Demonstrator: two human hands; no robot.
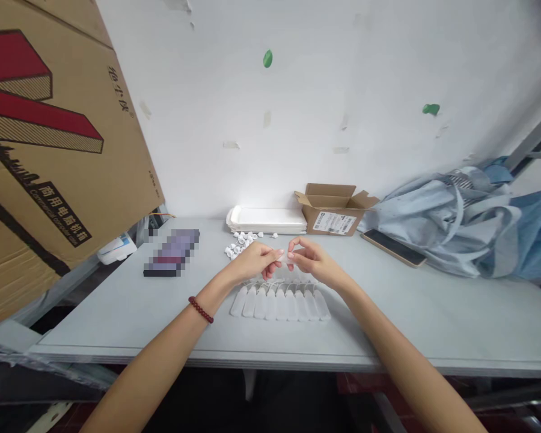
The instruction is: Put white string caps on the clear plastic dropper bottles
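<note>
My left hand and my right hand meet just above the table, fingertips close together. Between them is a small translucent white plastic piece, pinched from both sides; its exact kind is too small and blurred to tell. Below the hands lies a neat row of flat, translucent white bottle-like pieces, with thin pale loops at their upper ends. More of these translucent pieces lie behind, partly hidden by my hands. Just beyond my left hand is a loose heap of small white caps.
Against the wall stand a stack of white trays and an open cardboard box. A phone and a blue-grey cloth bag lie right. A blurred-out dark rectangular object and a large carton are left.
</note>
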